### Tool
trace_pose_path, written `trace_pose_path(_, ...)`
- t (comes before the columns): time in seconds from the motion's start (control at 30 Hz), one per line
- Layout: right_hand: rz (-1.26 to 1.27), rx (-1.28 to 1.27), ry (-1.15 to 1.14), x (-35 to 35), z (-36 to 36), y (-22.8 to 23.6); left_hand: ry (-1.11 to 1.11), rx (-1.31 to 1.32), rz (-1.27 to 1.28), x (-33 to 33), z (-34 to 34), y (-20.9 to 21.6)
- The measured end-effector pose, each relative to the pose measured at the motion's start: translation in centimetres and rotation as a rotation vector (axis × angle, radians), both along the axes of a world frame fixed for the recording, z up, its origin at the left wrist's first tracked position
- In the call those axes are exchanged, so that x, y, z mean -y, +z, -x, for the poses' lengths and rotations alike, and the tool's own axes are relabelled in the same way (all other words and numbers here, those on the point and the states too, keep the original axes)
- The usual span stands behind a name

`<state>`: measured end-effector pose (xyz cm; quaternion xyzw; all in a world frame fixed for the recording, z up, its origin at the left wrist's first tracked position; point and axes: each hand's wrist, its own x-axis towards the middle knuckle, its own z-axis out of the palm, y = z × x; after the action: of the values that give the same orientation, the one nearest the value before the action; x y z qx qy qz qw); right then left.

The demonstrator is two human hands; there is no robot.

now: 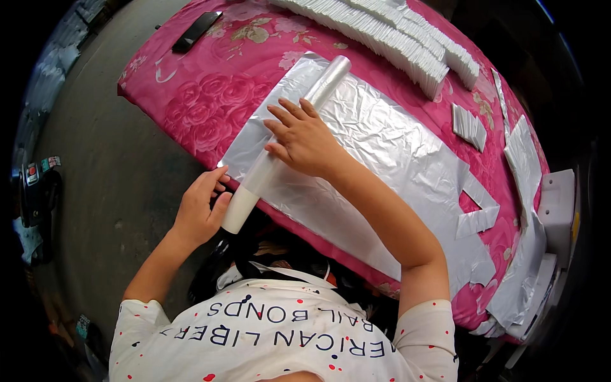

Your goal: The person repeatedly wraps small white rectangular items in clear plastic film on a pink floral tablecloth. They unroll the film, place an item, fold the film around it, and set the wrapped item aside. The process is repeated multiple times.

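A roll of clear plastic film (259, 175) on a white tube lies slantwise across a large silvery sheet (375, 146). The tube's near end juts past the table edge. My right hand (300, 137) rests palm down on the roll's middle, its fingers spread and holding nothing. My left hand (200, 209) is at the table edge, left of the tube's near end. Its fingers are apart; the fingertips reach the sheet's near left corner, and the thumb is close to the tube. Whether the thumb touches the tube, I cannot tell.
A pink floral cloth (210, 114) covers the table. Long rows of folded white pieces (388, 44) stand at the back, with a smaller stack (469, 127) nearer. Silvery strips (525, 165) hang at the right edge beside a white plastic object (557, 210). A black phone-like object (196, 32) lies far left.
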<state>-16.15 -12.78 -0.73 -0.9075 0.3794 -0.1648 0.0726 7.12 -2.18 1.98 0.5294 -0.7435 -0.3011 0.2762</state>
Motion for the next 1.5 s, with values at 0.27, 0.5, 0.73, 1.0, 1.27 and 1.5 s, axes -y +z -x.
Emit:
trace_pose_path(0.27, -0.107, 0.646, -0.700, 1.5, -8.3, -2.8, 0.133, 0.285, -0.156, 0.3, 2.1, -0.4)
trace_pose_path(0.5, -1.112, 2.014, -0.071, -1.1, -1.6, 5.1, -0.330, -1.001, -0.967, -1.0, 5.0, 2.0)
trace_pose_path(0.73, -0.725, 1.835, -0.273, -4.9, 4.8, 7.6, -0.324, -0.519, -0.970, -0.7, 9.9, 2.4)
trace_pose_path(1.0, -0.713, 2.009, -0.416, -8.8, 8.0, 6.0, -0.532, -0.576, -0.981, -1.5, 12.5, 1.3)
trace_pose_path(1.27, -0.650, 1.922, -0.680, -9.8, 8.2, 3.1, -0.367, -0.317, -0.583, -1.3, 14.8, 0.1)
trace_pose_path(1.5, -0.742, 1.801, -0.816, -9.3, 17.6, -0.2, -0.456, -0.534, -1.330, -0.5, 10.1, -1.9)
